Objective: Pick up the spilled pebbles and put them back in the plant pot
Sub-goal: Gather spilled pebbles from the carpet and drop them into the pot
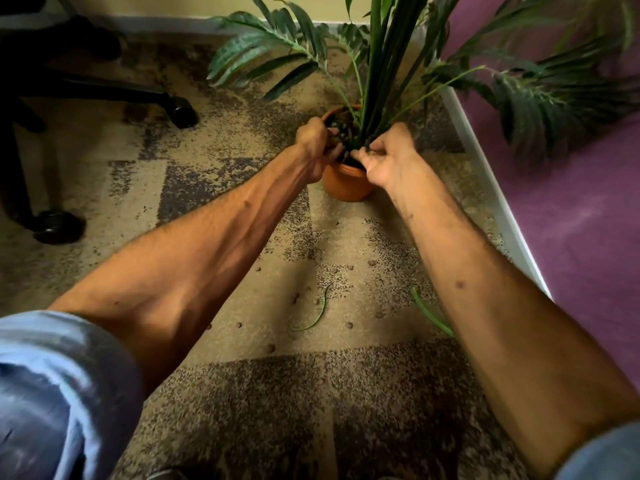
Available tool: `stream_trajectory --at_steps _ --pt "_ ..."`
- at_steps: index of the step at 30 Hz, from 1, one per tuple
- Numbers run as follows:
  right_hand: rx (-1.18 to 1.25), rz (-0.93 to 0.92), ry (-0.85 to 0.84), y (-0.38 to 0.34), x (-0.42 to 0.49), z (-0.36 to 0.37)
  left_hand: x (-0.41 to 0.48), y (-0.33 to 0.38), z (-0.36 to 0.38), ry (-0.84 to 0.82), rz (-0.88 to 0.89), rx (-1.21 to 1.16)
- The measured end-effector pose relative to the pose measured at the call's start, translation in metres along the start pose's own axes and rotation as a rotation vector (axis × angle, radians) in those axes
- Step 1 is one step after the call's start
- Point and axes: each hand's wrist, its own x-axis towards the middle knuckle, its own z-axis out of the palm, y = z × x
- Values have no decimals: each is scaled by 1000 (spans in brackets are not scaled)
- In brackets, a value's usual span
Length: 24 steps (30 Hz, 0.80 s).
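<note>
A: Pebbles (350, 325) — location?

B: Small brown ones lie scattered on the patterned carpet (242, 393) between the two forearms, well apart from each other. More lie nearer the plant pot (346, 183), and some sit on the soil inside it.

A: Pot?

B: Terracotta-coloured, upright on the carpet, just beside the white skirting (485, 168) of the purple wall (571, 220). Dark green stems (381, 64) rise from its middle; fronds spread to both sides.

A: Hands?

B: Left hand (317, 147) is over the pot's left rim, fingers (334, 152) curled down onto the soil. Right hand (388, 157) is at the near right rim, fingers bent inward in a narrow pinch by the stem base (cannot tell whether either hand holds a pebble; the fingertips are hidden or blurred).

A: Surroundings?

B: Two loose green leaf strips on the carpet: one (317, 315) among the pebbles, one (431, 315) partly under the right forearm. Blue rolled sleeves (62, 393) at both lower corners. Black chair base with castors (57, 226) at left.
</note>
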Motion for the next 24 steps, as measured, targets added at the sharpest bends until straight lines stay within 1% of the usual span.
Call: stream_trajectory --at_steps 3,7,10,12,14,16,18,20,24 --pt "6 -11 -17 2 -5 -8 -2 1 -1 -19 13 -87" --pt "-65 -41 -35 4 -7 -16 1 4 -8 -10 74 -192" --pt "-96 -48 -54 10 -11 -19 2 0 -18 -1 108 -157" --pt "-163 -89 -79 17 -13 -20 4 -6 -28 54 181 -103" --pt "-263 -143 -118 28 -14 -19 7 -14 -41 141 297 29" --pt "-393 -189 -148 47 -12 -16 9 -24 -58 234 380 289" --pt "-550 -230 -168 70 -6 -8 9 -35 -77 282 408 519" --pt "-737 -286 -178 95 8 0 15 -45 -97 277 409 694" --pt "-1258 -534 -157 131 40 13 44 -60 -138 146 340 1077"
